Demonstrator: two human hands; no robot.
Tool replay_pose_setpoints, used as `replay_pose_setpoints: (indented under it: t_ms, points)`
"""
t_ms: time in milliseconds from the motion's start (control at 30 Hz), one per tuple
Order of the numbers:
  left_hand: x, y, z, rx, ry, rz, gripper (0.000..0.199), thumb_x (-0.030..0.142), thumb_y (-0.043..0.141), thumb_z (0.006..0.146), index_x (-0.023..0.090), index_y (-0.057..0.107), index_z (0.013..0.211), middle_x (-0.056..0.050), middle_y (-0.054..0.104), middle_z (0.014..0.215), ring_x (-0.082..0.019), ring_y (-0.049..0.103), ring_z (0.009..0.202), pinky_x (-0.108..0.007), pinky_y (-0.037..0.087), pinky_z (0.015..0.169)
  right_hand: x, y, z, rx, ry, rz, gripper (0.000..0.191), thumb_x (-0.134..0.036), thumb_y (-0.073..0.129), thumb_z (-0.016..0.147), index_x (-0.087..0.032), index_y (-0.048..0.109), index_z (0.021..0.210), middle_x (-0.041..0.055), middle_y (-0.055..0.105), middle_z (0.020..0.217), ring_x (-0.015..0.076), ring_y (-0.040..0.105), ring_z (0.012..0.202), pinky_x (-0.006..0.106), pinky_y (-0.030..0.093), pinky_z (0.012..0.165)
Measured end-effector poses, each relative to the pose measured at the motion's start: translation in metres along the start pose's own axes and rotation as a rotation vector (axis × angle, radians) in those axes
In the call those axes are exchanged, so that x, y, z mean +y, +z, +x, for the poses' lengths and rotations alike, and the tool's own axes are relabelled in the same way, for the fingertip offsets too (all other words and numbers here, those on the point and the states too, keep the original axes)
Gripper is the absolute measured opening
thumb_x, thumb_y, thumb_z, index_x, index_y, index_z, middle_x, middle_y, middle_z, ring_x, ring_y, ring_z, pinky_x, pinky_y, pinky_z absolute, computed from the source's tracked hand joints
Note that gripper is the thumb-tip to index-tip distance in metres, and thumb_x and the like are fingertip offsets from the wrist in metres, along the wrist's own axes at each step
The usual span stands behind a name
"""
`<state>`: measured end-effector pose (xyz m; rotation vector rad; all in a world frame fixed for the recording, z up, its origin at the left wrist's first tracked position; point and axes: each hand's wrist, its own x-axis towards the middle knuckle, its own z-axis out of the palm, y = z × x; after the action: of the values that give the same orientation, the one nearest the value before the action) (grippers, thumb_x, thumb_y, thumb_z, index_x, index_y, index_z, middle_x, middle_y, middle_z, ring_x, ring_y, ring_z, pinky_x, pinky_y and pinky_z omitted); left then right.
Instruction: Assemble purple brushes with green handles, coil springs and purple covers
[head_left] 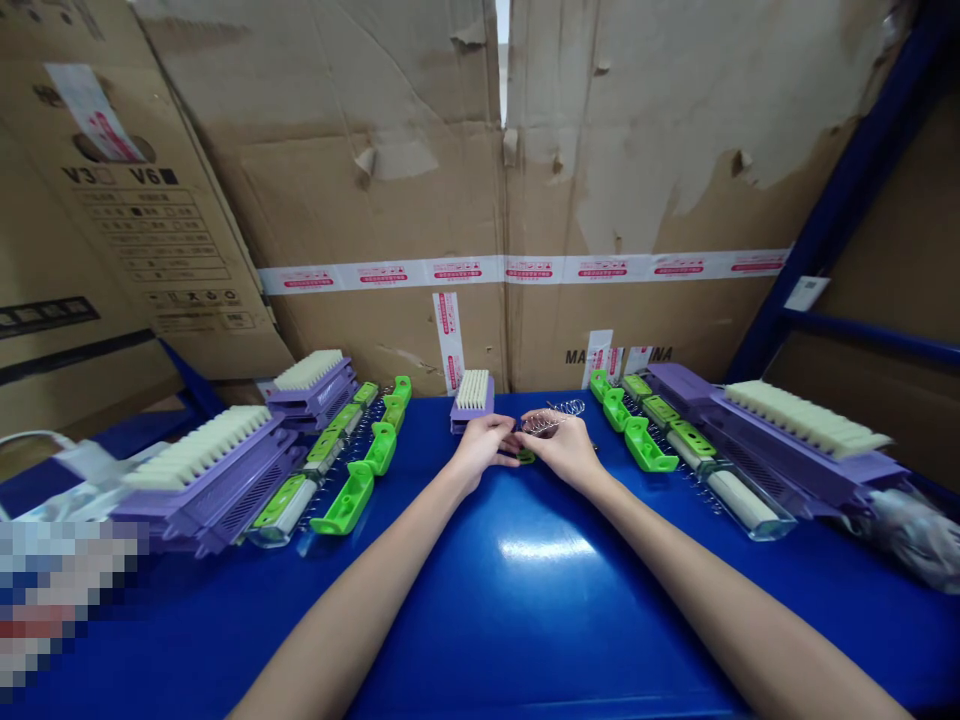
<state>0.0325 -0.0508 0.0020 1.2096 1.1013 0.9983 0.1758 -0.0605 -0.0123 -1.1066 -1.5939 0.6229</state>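
Observation:
My left hand (482, 452) and my right hand (564, 447) meet over the blue table, fingers curled and fingertips almost touching. A coiled metal spring (568, 407) shows at my right hand, which appears closed on it, with part of the coil among the fingers. Below the fingertips a small green piece (526, 456) peeks out, mostly hidden. My left hand is pinched closed; what it grips cannot be made out. Just behind my left hand stands a purple block with a cream bristle brush (473, 390) on top.
Purple parts with cream brushes (202, 445) line the left, and similar purple parts (806, 420) the right. Inside these lie green clips (349, 500), several springs and clear cases with green tops (742, 503). Cardboard (390, 200) walls the back; blue posts (832, 190) stand right.

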Motion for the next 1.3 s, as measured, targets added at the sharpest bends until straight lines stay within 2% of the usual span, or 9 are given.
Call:
replay_pose_setpoints:
  t_ms: [167, 300, 500, 633, 833, 933, 1033, 1167, 1300]
  points:
    - [-0.007, 0.000, -0.006, 0.110, 0.370, 0.678, 0.011, 0.026, 0.060, 0.075, 0.019, 0.061, 0.084, -0.001, 0.055, 0.057, -0.019, 0.060, 0.063, -0.027, 0.045, 0.062, 0.002, -0.005, 0.007, 0.095, 0.203, 0.237, 0.027, -0.028, 0.075, 0.055, -0.017, 0.064, 0.076, 0.0033, 0.067, 0.066, 0.0170, 0.061, 0.059, 0.028, 0.050, 0.054]
    - [-0.005, 0.005, -0.015, 0.094, 0.436, 1.030, 0.019, 0.031, 0.062, 0.074, 0.019, 0.063, 0.089, -0.010, 0.064, 0.081, -0.027, 0.062, 0.080, -0.032, 0.043, 0.073, 0.000, -0.008, 0.009, 0.139, 0.299, 0.350, 0.029, -0.027, 0.078, 0.053, -0.015, 0.062, 0.075, 0.0026, 0.065, 0.061, 0.0156, 0.061, 0.054, 0.026, 0.049, 0.048]
    - [-0.002, 0.007, -0.018, 0.049, 0.448, 1.164, 0.027, 0.042, 0.058, 0.077, 0.017, 0.064, 0.088, -0.014, 0.064, 0.085, -0.030, 0.063, 0.080, -0.035, 0.045, 0.072, -0.003, -0.006, 0.007, 0.099, 0.358, 0.444, 0.029, -0.022, 0.077, 0.056, -0.013, 0.061, 0.079, 0.0035, 0.067, 0.063, 0.0132, 0.062, 0.053, 0.022, 0.050, 0.048]
    - [-0.002, 0.005, -0.019, 0.046, 0.471, 1.194, 0.047, 0.056, 0.060, 0.071, 0.016, 0.063, 0.095, -0.016, 0.065, 0.090, -0.033, 0.063, 0.083, -0.037, 0.046, 0.072, -0.006, -0.006, 0.006, 0.069, 0.428, 0.484, 0.030, -0.019, 0.076, 0.060, -0.013, 0.060, 0.085, 0.0049, 0.068, 0.063, 0.0132, 0.063, 0.054, 0.020, 0.050, 0.047]
    - [0.005, 0.007, -0.024, 0.044, 0.362, 1.333, 0.049, 0.059, 0.058, 0.071, 0.016, 0.059, 0.095, -0.014, 0.066, 0.097, -0.031, 0.064, 0.089, -0.035, 0.047, 0.072, -0.011, -0.010, 0.005, 0.019, 0.494, 0.493, 0.036, -0.019, 0.073, 0.065, -0.011, 0.058, 0.096, 0.0068, 0.070, 0.070, 0.0128, 0.065, 0.055, 0.018, 0.050, 0.047]
    - [0.005, 0.005, -0.023, 0.126, 0.355, 1.239, 0.050, 0.053, 0.064, 0.067, 0.017, 0.054, 0.100, -0.012, 0.067, 0.092, -0.030, 0.065, 0.086, -0.033, 0.047, 0.068, -0.009, -0.010, 0.005, 0.006, 0.434, 0.390, 0.037, -0.020, 0.072, 0.066, -0.011, 0.058, 0.099, 0.0062, 0.070, 0.070, 0.0138, 0.066, 0.058, 0.019, 0.050, 0.050]
    - [-0.001, -0.001, -0.014, 0.163, 0.358, 0.944, 0.051, 0.035, 0.071, 0.066, 0.018, 0.047, 0.107, -0.005, 0.067, 0.077, -0.024, 0.066, 0.075, -0.027, 0.046, 0.061, -0.005, -0.008, 0.004, -0.018, 0.313, 0.230, 0.039, -0.021, 0.072, 0.066, -0.012, 0.060, 0.101, 0.0067, 0.072, 0.075, 0.0171, 0.068, 0.069, 0.023, 0.053, 0.060]
    - [-0.011, -0.004, -0.002, 0.088, 0.282, 0.510, 0.041, 0.016, 0.064, 0.071, 0.018, 0.042, 0.105, 0.008, 0.055, 0.052, -0.012, 0.058, 0.045, -0.017, 0.038, 0.044, 0.000, -0.003, 0.002, -0.063, 0.242, 0.134, 0.044, -0.022, 0.071, 0.066, -0.012, 0.058, 0.106, 0.0071, 0.072, 0.079, 0.0204, 0.069, 0.080, 0.028, 0.055, 0.072]
    - [-0.015, 0.000, 0.001, 0.007, 0.231, 0.264, 0.043, 0.010, 0.059, 0.072, 0.017, 0.041, 0.110, 0.007, 0.056, 0.057, -0.009, 0.056, 0.044, -0.012, 0.033, 0.034, -0.001, -0.001, 0.000, -0.075, 0.216, 0.110, 0.045, -0.022, 0.070, 0.067, -0.012, 0.058, 0.108, 0.0073, 0.072, 0.080, 0.0208, 0.069, 0.078, 0.029, 0.055, 0.071]
